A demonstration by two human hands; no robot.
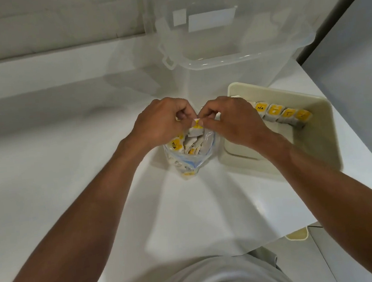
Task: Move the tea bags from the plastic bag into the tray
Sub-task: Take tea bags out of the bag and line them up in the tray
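Pinching one tea bag just above the bag mouth, both hands on it. Left hand: fingers curled, nipping the left side of its yellow tag. Plastic bag stands open below, mid-desk, many tea bags inside. Right hand: nipping the tag's right side. Tray sits just beside the bag toward the desk's right edge, with a row of tea bags along its far side. To do it well, probably: untangle the string first, lift straight up, left hand steadies the bag, right hand places it at the row's near end.
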